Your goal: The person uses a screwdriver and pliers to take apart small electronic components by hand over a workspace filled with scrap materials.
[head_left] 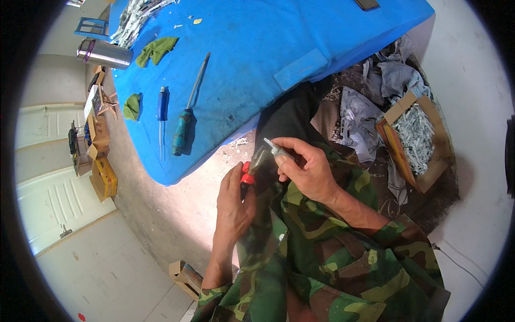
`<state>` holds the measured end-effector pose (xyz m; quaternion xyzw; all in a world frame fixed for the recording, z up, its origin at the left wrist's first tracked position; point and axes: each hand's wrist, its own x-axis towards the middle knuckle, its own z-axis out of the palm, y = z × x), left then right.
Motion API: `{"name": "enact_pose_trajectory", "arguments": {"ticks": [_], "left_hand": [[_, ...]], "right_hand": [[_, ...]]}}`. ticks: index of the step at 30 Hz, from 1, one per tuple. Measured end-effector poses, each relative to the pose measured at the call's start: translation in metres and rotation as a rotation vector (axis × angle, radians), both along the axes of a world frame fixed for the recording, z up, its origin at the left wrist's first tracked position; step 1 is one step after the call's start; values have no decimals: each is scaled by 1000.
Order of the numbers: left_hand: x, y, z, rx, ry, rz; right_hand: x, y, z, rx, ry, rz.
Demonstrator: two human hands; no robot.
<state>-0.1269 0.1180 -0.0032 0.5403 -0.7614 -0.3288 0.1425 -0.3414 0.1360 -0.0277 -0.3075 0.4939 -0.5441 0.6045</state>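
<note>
My left hand [234, 199] curls its fingers round red-handled pliers [248, 178] aimed at 1 o'clock, while my right hand [306, 167] pinches a small grey piece [276, 149].

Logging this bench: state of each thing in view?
Red-handled tool: held in left hand
Grey metal piece: pinched by right hand
Teal screwdriver: lying on blue table
Blue screwdriver: lying on table
Green cloths: crumpled
Steel flask: upright or lying unclear
Carton: open, full of pale scraps
</note>
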Motion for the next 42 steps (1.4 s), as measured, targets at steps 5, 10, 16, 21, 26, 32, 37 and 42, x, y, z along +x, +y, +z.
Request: {"name": "enact_pose_trajectory", "arguments": {"ticks": [5, 10, 16, 21, 26, 32, 37, 42], "left_hand": [[-3, 0, 6, 77, 30, 4], [-7, -2, 12, 74, 3, -11], [-12, -4, 25, 18, -175, -63], [-13, -7, 32, 38, -290, -113], [-13, -5, 35, 36, -357, -146], [-19, 0, 38, 13, -448, -163], [-14, -3, 35, -44, -400, -253], [-11, -2, 34, 45, -179, -208]], "right_hand": [[2, -1, 2, -29, 88, -27], [2, -1, 6, -51, 140, -21], [-2, -2, 6, -46, 169, 3], [-4, -3, 6, -13, 158, 33], [-8, -3, 5, -30, 153, 64], [-7, -3, 2, -31, 150, 55], [-11, -3, 1, -22, 128, 74], [-13, -3, 3, -42, 109, 97]]}}
